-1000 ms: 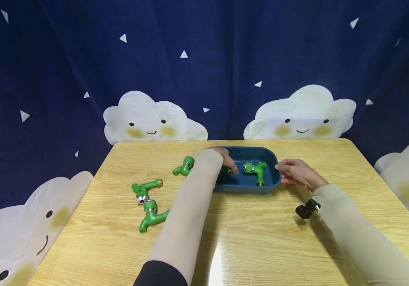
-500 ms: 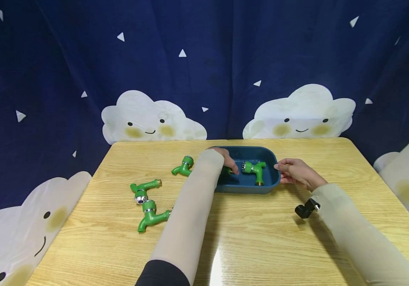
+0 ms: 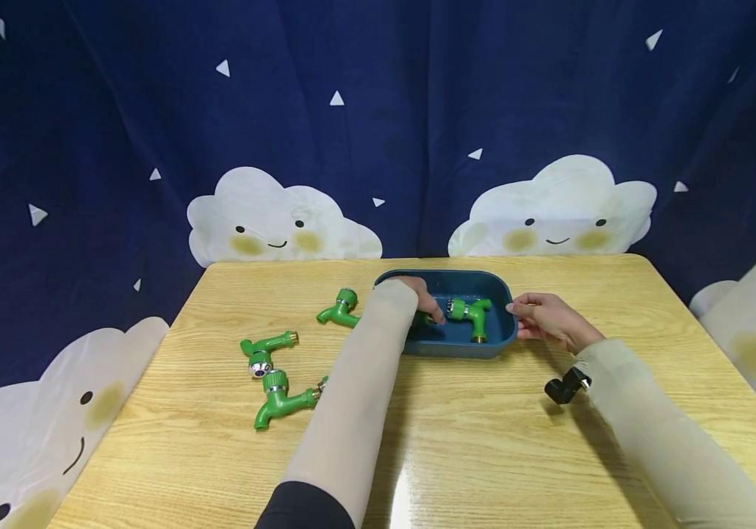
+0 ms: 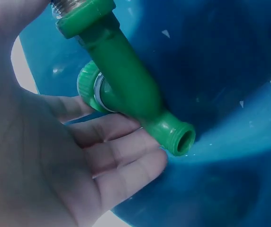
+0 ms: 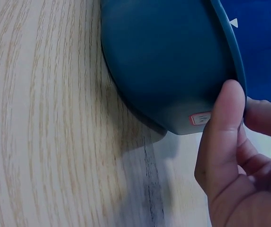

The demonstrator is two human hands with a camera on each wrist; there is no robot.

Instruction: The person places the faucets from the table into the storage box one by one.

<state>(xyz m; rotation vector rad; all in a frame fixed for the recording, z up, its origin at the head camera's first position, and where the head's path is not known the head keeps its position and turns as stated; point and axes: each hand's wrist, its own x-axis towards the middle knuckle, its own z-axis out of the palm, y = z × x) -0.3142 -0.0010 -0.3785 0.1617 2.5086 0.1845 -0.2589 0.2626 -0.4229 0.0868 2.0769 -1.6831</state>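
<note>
My left hand [image 3: 425,300] reaches into the blue plastic tray [image 3: 452,351]. In the left wrist view, a green tap [image 4: 130,75] with a ribbed knob lies across its loosely extended fingers [image 4: 130,177]. The threaded end sits close to the thumb, whose tip is out of frame. Seen from the head, most of this tap is hidden under the hand and sleeve. Another green tap [image 3: 477,320] with a brass-coloured end lies in the tray's right part. My right hand [image 3: 552,319] pinches the tray's right rim between thumb [image 5: 230,106] and fingers.
Left of the tray, green taps lie on the wooden table [image 3: 483,433]: one near it [image 3: 339,310], partly behind the sleeve, another tap [image 3: 267,354] farther left and a third tap [image 3: 281,400] in front. A black device [image 3: 568,386] is on the right wrist. A dark blue curtain hangs behind.
My left hand has shifted slightly right inside the tray, and the tap end beside it has moved a little the same way. My right hand stays on the rim.
</note>
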